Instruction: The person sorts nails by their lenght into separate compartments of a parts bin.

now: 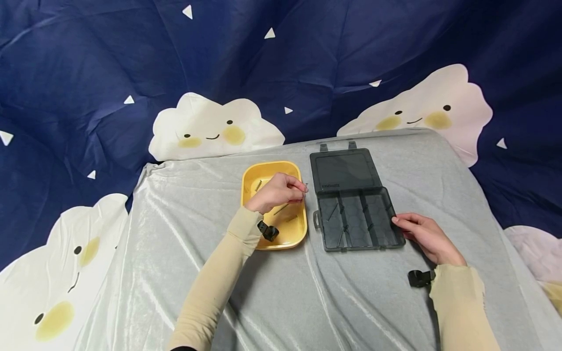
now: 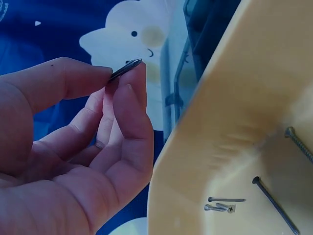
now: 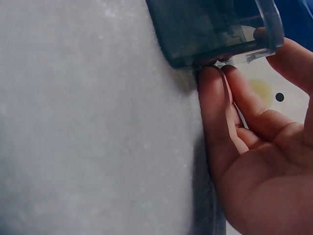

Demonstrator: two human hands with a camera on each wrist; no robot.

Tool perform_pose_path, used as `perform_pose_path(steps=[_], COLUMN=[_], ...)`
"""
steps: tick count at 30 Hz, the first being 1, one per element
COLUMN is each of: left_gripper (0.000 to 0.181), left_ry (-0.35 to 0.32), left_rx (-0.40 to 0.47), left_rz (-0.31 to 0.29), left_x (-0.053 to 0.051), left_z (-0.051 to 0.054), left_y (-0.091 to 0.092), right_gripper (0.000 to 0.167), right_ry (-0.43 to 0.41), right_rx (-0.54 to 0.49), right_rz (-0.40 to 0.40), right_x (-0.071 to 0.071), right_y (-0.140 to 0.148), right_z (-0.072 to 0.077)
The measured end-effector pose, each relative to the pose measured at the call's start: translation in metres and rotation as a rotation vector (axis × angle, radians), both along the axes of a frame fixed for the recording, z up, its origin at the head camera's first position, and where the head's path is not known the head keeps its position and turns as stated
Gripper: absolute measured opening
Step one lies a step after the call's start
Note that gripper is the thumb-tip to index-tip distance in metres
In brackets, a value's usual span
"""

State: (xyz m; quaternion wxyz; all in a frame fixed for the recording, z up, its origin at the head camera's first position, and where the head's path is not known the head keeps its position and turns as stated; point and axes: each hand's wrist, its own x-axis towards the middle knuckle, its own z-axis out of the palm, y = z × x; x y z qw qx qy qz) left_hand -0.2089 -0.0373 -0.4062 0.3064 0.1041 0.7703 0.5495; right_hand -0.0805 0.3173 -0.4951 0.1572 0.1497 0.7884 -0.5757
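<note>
Sleeves (image 1: pixel 202 302) up front. Left grip (image 1: pixel 278 191) pinches a fastener (image 2: pixel 126 68) by tray (image 1: pixel 291 230)'s right rim; right grip (image 1: pixel 426 234) pinches box (image 1: pixel 382 217) edge. More fasteners in tray and box.

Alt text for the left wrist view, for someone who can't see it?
A person's left grip pinches a slim, pointed, dark metal fastener near a yellow, rounded plastic tray holding loose metal screws and nails.
</note>
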Motion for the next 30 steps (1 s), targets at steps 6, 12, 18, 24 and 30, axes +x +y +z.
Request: perform_pose_path(steps=[6, 12, 18, 24, 30], left_gripper=[0.016, 0.019, 0.019, 0.02, 0.018], left_ry=[-0.021, -0.026, -0.009, 0.028, 0.074], left_rx=[0.024, 0.037, 0.03, 0.007, -0.035], left_rz=[-0.003, -0.031, -0.048, -0.071, -0.092], left_x=[0.002, 0.007, 0.01, 0.012, 0.017], left_z=[0.002, 0.005, 0.006, 0.005, 0.0], left_y=[0.004, 0.008, 0.011, 0.017, 0.021], right_gripper=[0.052, 0.054, 0.056, 0.051, 0.051], right_ry=[-0.001, -0.001, -0.004, -0.002, 0.004], right_rx=[0.003, 0.0, 0.01, 0.008, 0.004], right_rz=[-0.003, -0.004, -0.008, -0.014, -0.019], right_x=[0.0, 0.0, 0.0, 0.0, 0.001], right_y=[0.0, -0.001, -0.001, -0.001, -0.002], right_z=[0.0, 0.0, 0.0, 0.0, 0.001])
